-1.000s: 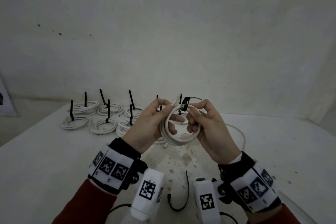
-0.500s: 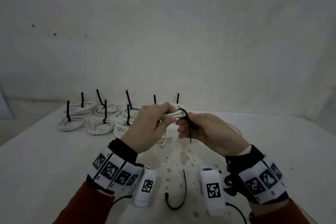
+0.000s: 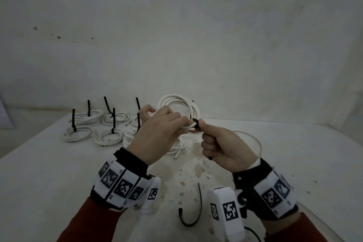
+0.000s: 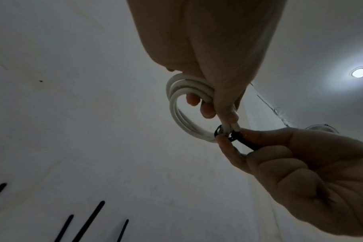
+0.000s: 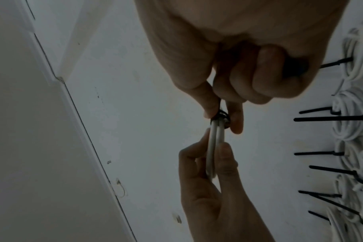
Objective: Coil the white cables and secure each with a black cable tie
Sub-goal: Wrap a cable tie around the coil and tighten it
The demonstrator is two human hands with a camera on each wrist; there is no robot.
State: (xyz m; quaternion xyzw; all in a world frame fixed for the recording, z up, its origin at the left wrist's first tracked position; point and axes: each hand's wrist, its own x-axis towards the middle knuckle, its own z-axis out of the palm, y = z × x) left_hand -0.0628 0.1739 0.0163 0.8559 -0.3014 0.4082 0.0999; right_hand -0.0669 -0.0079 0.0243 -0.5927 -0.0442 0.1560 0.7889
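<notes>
Fingers of left hand [image 3: 157,133] curled round white cable coil [image 3: 177,104], right hand [image 3: 222,147] fisted, pinching black cable tie [image 3: 195,123].

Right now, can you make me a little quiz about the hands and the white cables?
1. True or false: the left hand holds the white coil up off the table.
2. What does the right hand pinch: A the black cable tie, B a loose plug, C nothing?
3. Fill in: a spare tie lies on the table between the two ____.

Key: 1 true; 2 A; 3 wrists.
</notes>
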